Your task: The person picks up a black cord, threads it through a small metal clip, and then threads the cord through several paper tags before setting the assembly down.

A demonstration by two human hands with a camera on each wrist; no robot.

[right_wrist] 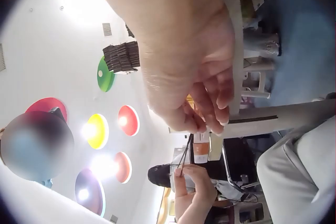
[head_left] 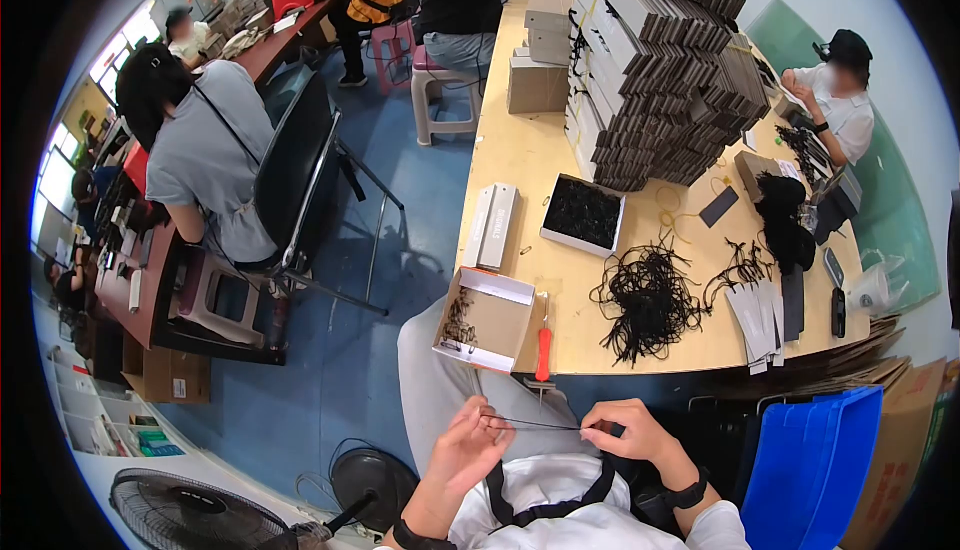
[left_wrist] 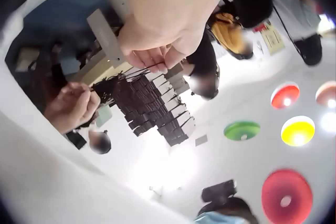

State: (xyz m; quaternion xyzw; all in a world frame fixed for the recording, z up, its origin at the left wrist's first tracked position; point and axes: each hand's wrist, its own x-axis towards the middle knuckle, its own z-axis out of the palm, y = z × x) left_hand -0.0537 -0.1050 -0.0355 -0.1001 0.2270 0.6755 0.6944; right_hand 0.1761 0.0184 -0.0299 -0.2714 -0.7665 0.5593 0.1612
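Observation:
A thin black cord (head_left: 535,424) is stretched in a double strand between the two hands, above the lap. At its left end the left hand (head_left: 468,445) pinches the cord, the loop passing at its fingertips. The right hand (head_left: 630,432) grips the other end between thumb and curled fingers. In the right wrist view the cord (right_wrist: 186,155) runs from the right fingertips down to the left hand (right_wrist: 195,192). A tangled pile of black cords (head_left: 650,300) lies on the table ahead, beyond both hands.
On the table (head_left: 580,345) stand an open box of small metal pins (head_left: 505,300), a red-handled tool (head_left: 544,350), a box of black pieces (head_left: 582,212) and tall stacks of grey cards (head_left: 680,80). A blue bin (head_left: 815,460) is at right, a fan (head_left: 200,510) at left.

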